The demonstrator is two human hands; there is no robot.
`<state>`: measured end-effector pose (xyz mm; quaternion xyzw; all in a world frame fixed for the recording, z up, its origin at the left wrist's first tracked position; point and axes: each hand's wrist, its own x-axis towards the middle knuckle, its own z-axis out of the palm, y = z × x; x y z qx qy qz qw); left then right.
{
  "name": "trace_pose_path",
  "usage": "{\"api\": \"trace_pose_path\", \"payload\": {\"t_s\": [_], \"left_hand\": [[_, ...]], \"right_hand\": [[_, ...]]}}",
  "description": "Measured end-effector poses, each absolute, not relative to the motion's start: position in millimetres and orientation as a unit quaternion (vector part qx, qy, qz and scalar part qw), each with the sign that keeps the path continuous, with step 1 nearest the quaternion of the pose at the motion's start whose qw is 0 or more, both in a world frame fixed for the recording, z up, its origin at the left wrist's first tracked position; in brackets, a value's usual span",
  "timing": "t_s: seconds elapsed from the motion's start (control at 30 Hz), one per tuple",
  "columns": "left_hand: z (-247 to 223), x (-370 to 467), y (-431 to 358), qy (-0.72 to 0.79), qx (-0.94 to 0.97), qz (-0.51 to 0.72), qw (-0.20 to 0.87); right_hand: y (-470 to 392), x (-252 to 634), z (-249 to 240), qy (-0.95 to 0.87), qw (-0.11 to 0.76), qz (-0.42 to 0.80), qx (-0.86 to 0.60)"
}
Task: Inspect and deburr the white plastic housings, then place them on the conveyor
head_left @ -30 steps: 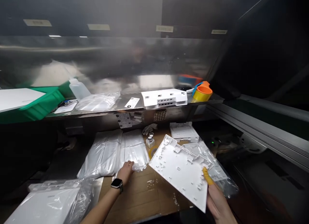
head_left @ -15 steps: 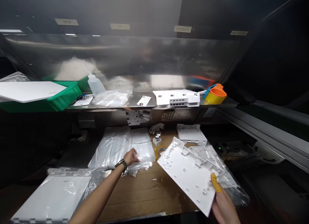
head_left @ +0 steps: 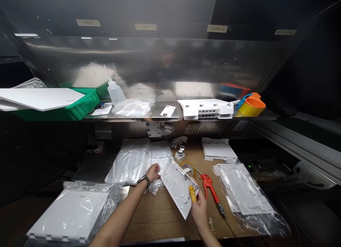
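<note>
A white plastic panel [head_left: 177, 186] with small clips is tilted over the cardboard. My right hand [head_left: 198, 204] grips its right edge, a yellow cover on the thumb. At the panel's left corner is my left hand [head_left: 153, 172], fingers drawn together; whether they pinch the panel or a bag edge is too small to tell. Behind that hand lie stacks of clear plastic bags [head_left: 130, 162]. A red air gun [head_left: 210, 188] lies just right of the panel, and a roll of yellow tape [head_left: 187, 167] is partly behind it.
Bagged white panels lie at the left [head_left: 66, 215] and right [head_left: 247, 190]. A small pump bottle [head_left: 179, 154] stands near the back, beside more white parts [head_left: 220, 150]. The shelf [head_left: 170, 118] above carries a green bin [head_left: 85, 105], a squeeze bottle [head_left: 115, 92] and tape rolls [head_left: 252, 105].
My right hand has brought the panel left and turned it, close to my left hand. The red air gun now shows. The whole view has shifted slightly.
</note>
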<state>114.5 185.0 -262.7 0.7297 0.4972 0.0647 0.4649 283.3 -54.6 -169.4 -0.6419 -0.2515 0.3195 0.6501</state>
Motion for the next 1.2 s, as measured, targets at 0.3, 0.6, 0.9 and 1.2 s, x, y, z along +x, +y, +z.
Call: {"api": "trace_pose_path", "payload": {"t_s": [0.3,0.6,0.9,1.2], "left_hand": [[-240.1,98.2,198.4,0.441,0.806,0.059,0.391],[-182.5,102.6,231.6,0.393,0.855,0.096,0.323],[-167.9,144.2,192.3,0.28,0.849,0.096,0.438],[-132.7,173.0,123.0,0.367,0.876,0.175,0.261]], "right_hand": [[-52.2,267.9,-195.3,-0.249,0.62,0.327,-0.668],[-64.3,263.7,-196.9,-0.205,0.618,0.301,-0.697],[-98.4,245.6,-197.9,-0.282,0.606,0.2,-0.716],[-125.7,259.1,-180.0,-0.396,0.552,0.118,-0.724]]}}
